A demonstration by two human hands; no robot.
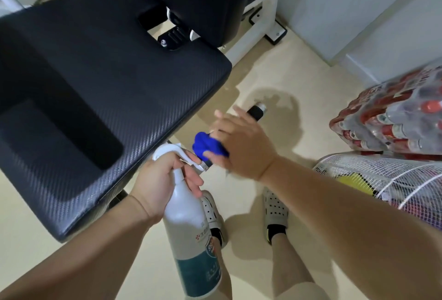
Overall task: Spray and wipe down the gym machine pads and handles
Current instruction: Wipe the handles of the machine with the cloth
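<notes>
We press the soft blue cloth (208,144) around the stiff handle (255,111) beside the seat pad (100,79) with our right hand (241,146), fingers loosely spread, while our left hand (160,180) grips the light, perhaps slippery spray bottle (191,235) at its neck.

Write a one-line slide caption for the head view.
Right hand wraps a blue cloth around the machine handle while the left hand holds the spray bottle beside the seat pad.
</notes>
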